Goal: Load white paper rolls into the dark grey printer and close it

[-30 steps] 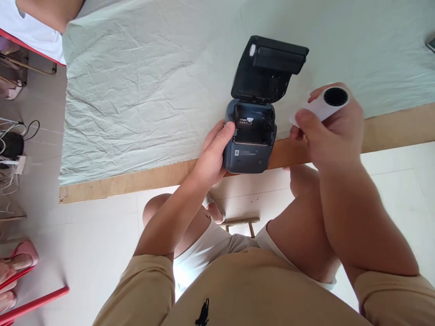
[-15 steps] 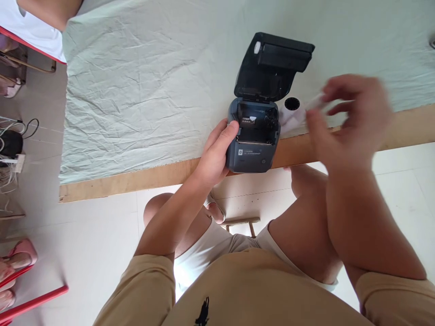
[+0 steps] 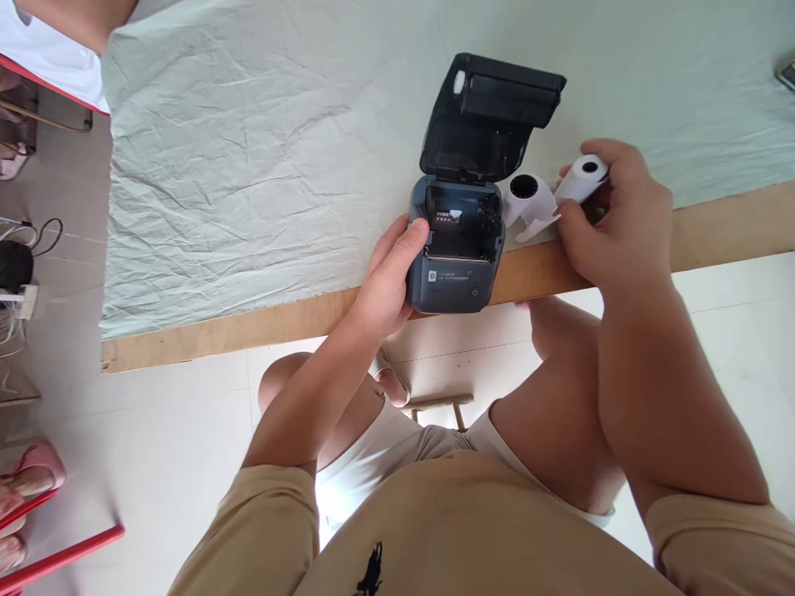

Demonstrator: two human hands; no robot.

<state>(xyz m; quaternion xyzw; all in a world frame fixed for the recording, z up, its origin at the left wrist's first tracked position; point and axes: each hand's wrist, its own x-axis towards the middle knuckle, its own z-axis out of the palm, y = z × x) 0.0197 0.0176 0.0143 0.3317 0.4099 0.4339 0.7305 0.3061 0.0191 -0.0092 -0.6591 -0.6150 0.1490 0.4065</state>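
Observation:
A dark label printer (image 3: 453, 285) rests at the table's front edge with its black lid (image 3: 490, 124) swung up and its paper bay exposed. My left hand (image 3: 394, 269) grips the printer's left side, the thumb over the rim of the bay. To the right of the printer stands a white paper roll (image 3: 515, 207) with a dark core and a loose end of paper. My right hand (image 3: 627, 215) holds a slimmer white paper roll (image 3: 580, 180) between thumb and fingers, close beside the other roll. Some of the right fingers are hidden behind it.
A wrinkled pale green cloth (image 3: 248, 174) covers the table, whose wooden edge (image 3: 248, 327) runs along the front. Another person's arm (image 3: 80, 21) shows at upper left. A dark object (image 3: 787, 73) lies at the far right. Cables (image 3: 25, 257) and a red bar (image 3: 68, 556) are at left.
My right hand, blurred before, has come to a steadier pose with the slim roll now turned to show its end. My left hand still holds the printer. The view has shifted slightly.

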